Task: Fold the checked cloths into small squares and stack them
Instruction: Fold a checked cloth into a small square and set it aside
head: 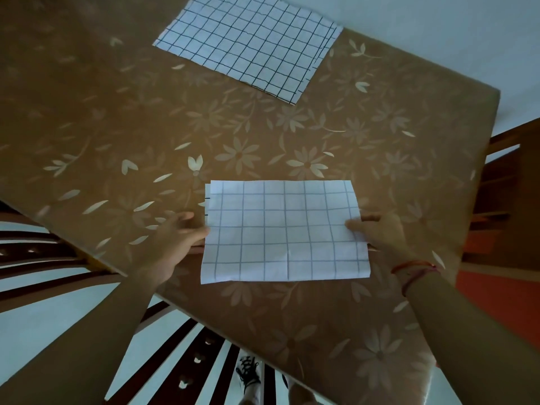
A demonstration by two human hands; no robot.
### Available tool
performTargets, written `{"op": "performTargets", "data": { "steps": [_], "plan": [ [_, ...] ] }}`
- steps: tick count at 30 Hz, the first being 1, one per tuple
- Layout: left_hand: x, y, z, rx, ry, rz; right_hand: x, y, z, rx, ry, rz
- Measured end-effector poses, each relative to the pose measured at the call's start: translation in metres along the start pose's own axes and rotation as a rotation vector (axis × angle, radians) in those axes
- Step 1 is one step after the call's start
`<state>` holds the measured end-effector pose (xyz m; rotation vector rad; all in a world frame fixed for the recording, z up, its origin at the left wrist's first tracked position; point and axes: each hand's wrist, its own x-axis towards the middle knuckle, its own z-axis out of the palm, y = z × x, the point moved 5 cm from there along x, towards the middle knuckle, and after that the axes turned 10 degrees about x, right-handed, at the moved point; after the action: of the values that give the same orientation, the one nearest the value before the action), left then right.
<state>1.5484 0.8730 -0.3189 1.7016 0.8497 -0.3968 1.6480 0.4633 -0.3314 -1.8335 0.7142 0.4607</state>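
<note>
My left hand and right hand each pinch a side edge of the folded checked cloth, near me on the table; it is oblong, not square, so I judge another fold due: one side across, edges matched; another cloth lies beyond.

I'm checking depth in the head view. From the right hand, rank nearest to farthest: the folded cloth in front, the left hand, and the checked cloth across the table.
1. folded cloth, pinched at its right edge by the right hand.
2. left hand, across that cloth, at its left edge.
3. far checked cloth, lying at the far edge of the table.
</note>
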Motion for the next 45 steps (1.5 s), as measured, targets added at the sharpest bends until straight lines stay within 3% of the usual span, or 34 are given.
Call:
{"op": "performTargets", "data": {
  "steps": [7,21,37,40,43,45],
  "plan": [
    [-0.03,-0.013,-0.007,0.161,0.083,0.006,-0.017,0.001,-0.006,0.0,-0.072,0.0],
    [-0.074,-0.06,0.003,0.173,-0.005,-0.056,-0.064,0.037,-0.032,-0.189,-0.089,0.028],
    [-0.082,-0.073,-0.001,0.213,0.104,-0.029,-0.078,0.045,-0.024,0.022,-0.023,0.032],
    [-0.083,-0.071,-0.002,0.287,0.172,0.055,-0.08,0.045,-0.025,-0.026,-0.003,0.007],
    [-0.088,-0.058,-0.004,0.522,0.313,0.279,-0.082,0.04,-0.031,-0.204,0.081,-0.095],
    [-0.096,-0.051,0.006,0.668,0.322,0.474,-0.087,0.035,-0.03,-0.342,0.128,-0.176]
  ]
}}
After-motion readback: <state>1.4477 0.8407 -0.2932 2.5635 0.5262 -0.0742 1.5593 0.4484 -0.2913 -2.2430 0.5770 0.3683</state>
